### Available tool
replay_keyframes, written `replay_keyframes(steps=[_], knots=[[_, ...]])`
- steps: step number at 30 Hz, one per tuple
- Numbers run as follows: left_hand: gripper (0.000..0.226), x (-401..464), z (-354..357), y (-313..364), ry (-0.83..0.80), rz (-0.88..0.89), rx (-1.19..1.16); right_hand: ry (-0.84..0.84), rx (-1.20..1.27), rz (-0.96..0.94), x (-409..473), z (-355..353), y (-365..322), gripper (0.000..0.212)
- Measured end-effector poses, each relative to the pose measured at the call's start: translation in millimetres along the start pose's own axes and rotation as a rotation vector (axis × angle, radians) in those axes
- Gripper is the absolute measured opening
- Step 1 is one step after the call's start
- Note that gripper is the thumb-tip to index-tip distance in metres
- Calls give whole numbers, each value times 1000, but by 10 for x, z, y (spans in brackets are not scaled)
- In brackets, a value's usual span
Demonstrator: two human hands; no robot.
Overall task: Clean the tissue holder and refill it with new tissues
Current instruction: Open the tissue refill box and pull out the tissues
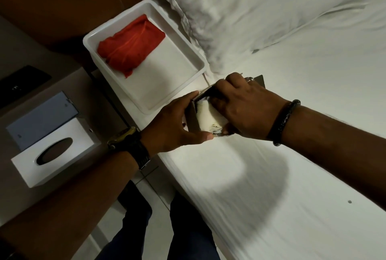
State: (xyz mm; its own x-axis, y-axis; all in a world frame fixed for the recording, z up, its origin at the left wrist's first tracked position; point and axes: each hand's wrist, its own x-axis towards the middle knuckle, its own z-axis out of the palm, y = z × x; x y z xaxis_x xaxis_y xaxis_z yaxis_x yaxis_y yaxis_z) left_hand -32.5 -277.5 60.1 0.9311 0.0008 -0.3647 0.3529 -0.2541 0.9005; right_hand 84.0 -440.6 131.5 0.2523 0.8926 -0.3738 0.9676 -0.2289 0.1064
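A: Nearest to us, what's down there?
B: Dark trouser legs (158, 232) over pale floor; the white tissue holder (53, 153) sits on the bench (62, 193) at left, its oval slot empty.
A: And the hands?
B: Both over the bed (292, 176) edge; the left hand (179, 121) has its fingers curled round a tissue pack (210, 117), thumb underneath; the right hand (244, 107) grips the pack from above, fingers bent over its far end; white tissue shows between the two.
A: Beyond them?
B: A white tray (144, 55) just beside the hands, a red cloth (130, 45) lying inside it; a pillow (250, 4) farther back.
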Motion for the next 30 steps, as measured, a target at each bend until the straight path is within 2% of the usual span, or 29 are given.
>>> replay_keyframes(steps=[4,7,11,15,24,30], knots=[[98,12,1,13,0,16,-25,-1,82,-26,-1,-21,10,49],[105,-8,-4,-30,3,0,9,-51,219,-26,16,25,15,63],[103,-34,17,-72,-13,21,45,-93,388,-13,22,37,44,78],[112,-58,42,-63,0,19,4,-86,325,-54,77,10,59,81],[114,-114,70,-47,43,59,4,7,102,-78,148,84,16,76],[111,-123,101,-40,89,67,7,65,20,-106,159,151,-36,47]])
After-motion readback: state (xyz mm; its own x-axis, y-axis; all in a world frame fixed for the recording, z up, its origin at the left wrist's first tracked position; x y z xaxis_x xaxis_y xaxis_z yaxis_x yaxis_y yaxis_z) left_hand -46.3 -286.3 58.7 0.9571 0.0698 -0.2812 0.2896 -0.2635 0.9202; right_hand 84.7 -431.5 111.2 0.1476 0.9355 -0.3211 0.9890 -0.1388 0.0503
